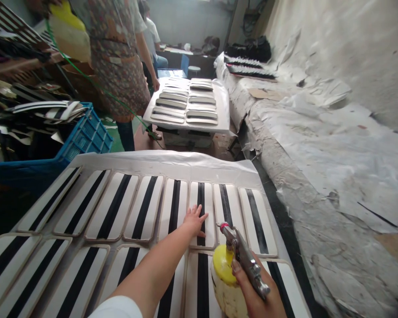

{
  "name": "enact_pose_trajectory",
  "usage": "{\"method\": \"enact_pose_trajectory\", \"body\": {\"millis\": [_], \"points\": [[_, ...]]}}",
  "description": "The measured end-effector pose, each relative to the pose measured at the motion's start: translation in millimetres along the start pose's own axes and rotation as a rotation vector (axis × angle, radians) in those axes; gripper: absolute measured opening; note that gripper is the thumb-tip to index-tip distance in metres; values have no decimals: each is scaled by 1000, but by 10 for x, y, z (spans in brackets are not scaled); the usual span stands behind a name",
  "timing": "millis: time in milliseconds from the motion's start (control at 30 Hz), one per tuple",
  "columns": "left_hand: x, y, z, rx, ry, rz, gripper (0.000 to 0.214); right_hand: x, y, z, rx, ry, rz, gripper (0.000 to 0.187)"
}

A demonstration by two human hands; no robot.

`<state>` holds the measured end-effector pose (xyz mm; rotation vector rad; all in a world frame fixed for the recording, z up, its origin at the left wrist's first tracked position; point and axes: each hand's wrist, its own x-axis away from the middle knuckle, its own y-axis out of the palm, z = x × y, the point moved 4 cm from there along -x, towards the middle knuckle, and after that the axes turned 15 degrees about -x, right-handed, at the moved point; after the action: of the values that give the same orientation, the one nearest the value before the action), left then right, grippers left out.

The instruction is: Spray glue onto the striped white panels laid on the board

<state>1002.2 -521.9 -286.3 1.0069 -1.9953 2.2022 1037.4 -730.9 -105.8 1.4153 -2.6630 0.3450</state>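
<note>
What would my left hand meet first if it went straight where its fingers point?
Probably the far part of the striped panel beneath the left hand, though depth is unclear; it might pass above.

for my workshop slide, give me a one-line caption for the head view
Right hand gripping a spray gun, left hand spread over a black-striped white panel.

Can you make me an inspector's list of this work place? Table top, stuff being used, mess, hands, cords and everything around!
Surface: pale sheet under rows of panels.
Things in use: white panels with black stripes; metal spray gun with a yellow-topped cup.
Clutter: blue crate heaped with scraps; crumpled sheeting at right.
Hands: left hand spread at a panel; right hand gripping the spray gun.
Cables: green hose beside a co-worker.
Surroundings: second table of panels; another person behind.
</note>
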Motion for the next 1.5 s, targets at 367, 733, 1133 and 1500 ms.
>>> {"method": "enact_pose_trajectory", "body": {"millis": [367, 733, 1133, 1500], "points": [[-26, 27, -11, 17, 6, -14, 104, -59, 172, -113, 13, 1, 6, 44], [-4, 25, -5, 17, 9, 11, 103, -34, -102, -151, 122, -64, 152, 41], [31, -49, -144, -19, 76, 82, 78, 234, -167, -79, 75, -16, 127, 37], [-25, -37, -222, -61, 102, 124, 79, 533, -199, 51, 80, 65, 52, 35]]}}
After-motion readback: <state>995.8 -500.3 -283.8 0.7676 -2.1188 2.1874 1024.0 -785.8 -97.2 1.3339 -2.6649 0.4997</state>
